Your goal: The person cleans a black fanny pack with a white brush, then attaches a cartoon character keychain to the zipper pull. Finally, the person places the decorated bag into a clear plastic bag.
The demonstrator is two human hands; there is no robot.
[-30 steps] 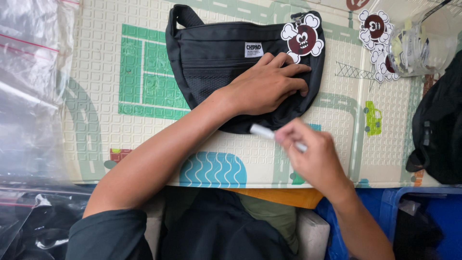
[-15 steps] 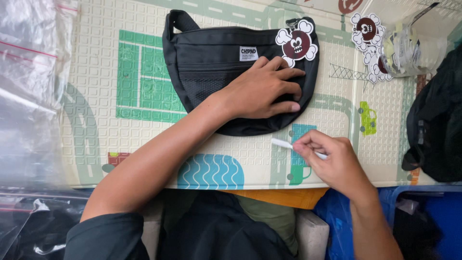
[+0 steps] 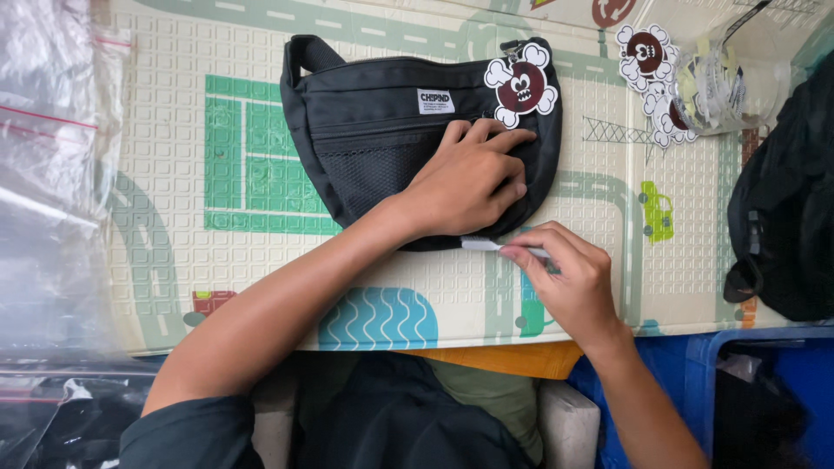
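left hand [image 3: 469,182] lay flat, fingers spread, pressing the black waist bag [image 3: 382,139] onto the play mat [image 3: 174,217]. right hand [image 3: 569,278] pinched a small white strip [image 3: 482,246] at the bag's lower edge. cartoon bone tag [image 3: 521,84] hung at its top right.

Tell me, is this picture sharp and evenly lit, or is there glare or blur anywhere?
In the head view, the light is soft and even; the black bag under the left hand looks sharp. The clear plastic sheet at the left edge shows pale glare. The right hand and the small white stick it pinches look slightly soft. Shadows on the play mat are faint.
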